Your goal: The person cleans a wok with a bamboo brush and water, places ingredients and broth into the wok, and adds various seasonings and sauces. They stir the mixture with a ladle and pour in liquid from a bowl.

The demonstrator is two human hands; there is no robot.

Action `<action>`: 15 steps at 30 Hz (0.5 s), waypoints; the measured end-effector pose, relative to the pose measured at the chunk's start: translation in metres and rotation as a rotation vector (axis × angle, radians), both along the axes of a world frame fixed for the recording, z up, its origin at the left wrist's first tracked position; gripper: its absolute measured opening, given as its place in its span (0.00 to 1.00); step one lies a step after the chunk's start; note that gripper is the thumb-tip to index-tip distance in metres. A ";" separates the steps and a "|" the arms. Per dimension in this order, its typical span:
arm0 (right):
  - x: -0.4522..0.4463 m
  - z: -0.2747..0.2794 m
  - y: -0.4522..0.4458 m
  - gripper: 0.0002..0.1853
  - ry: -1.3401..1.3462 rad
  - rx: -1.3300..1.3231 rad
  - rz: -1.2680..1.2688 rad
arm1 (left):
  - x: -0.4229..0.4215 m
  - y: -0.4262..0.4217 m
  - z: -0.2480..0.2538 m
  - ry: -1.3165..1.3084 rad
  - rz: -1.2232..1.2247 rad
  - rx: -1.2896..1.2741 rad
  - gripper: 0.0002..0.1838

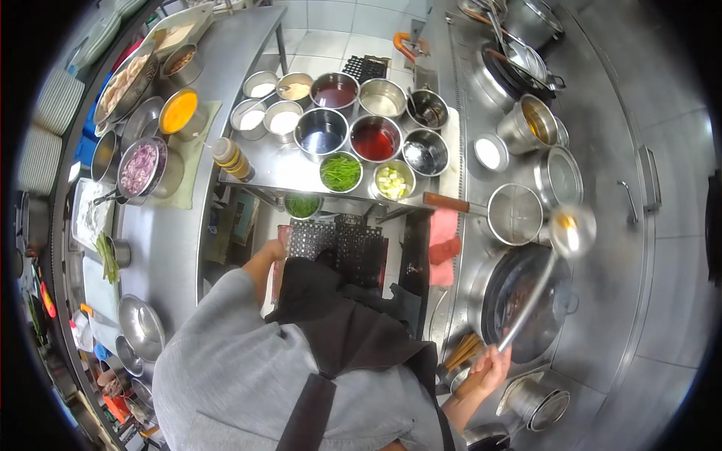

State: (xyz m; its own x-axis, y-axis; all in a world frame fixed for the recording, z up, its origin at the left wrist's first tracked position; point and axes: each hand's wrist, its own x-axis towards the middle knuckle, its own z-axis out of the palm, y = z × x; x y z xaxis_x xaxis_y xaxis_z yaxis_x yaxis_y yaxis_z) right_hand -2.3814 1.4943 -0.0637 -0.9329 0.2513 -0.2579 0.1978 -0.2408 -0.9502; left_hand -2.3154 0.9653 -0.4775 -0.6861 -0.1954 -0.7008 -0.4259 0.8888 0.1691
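My right hand is wrapped round the long handle of a metal ladle. The ladle's round bowl is raised beyond the dark wok on the stove side, slightly blurred, with a small yellowish patch in it. Dark contents lie in the wok, partly hidden behind the handle. On the other side, my left hand hangs low in front of the small prep table, below a bowl of chopped greens. Its fingers are too unclear to make out, and I see nothing plainly held.
Metal bowls of sauces, powders and cut vegetables crowd the prep table ahead, beside a squeeze bottle. A wooden-handled strainer rests by the wok. Chopped red onion and orange liquid stand left. Black mats cover the floor.
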 end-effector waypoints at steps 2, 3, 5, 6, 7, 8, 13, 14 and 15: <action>-0.016 0.008 -0.045 0.30 -0.049 -0.011 0.146 | 0.022 -0.014 -0.005 -0.030 -0.019 -0.016 0.18; -0.026 0.000 -0.058 0.30 -0.081 -0.008 0.271 | 0.031 -0.021 -0.015 -0.092 0.083 0.020 0.19; -0.048 -0.009 -0.096 0.31 -0.123 0.011 0.509 | 0.045 -0.033 -0.020 -0.113 0.195 0.072 0.20; -0.058 -0.010 -0.124 0.32 -0.129 0.029 0.622 | 0.049 -0.038 -0.016 -0.111 0.206 0.072 0.20; -0.068 -0.020 -0.146 0.33 -0.132 0.053 0.686 | 0.050 -0.041 -0.008 -0.122 0.250 0.089 0.20; -0.077 -0.033 -0.166 0.33 -0.136 0.077 0.750 | 0.053 -0.044 0.000 -0.135 0.294 0.106 0.20; -0.113 -0.091 -0.238 0.35 0.026 0.532 1.045 | 0.090 -0.047 0.014 0.065 0.327 0.101 0.18; -0.116 -0.089 -0.250 0.35 0.029 0.535 1.055 | 0.101 -0.047 0.010 0.135 0.383 0.093 0.17; -0.117 -0.083 -0.261 0.34 0.079 0.739 1.090 | 0.111 -0.046 0.008 0.135 0.394 0.096 0.17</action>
State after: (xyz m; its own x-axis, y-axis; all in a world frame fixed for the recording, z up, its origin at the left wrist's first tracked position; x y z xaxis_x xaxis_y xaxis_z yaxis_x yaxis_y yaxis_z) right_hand -2.4980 1.2330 -0.1463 -0.7513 -0.5767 -0.3208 -0.1029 0.5825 -0.8063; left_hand -2.2045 0.9196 -0.4693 -0.6586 -0.3992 -0.6379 -0.6984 0.6400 0.3205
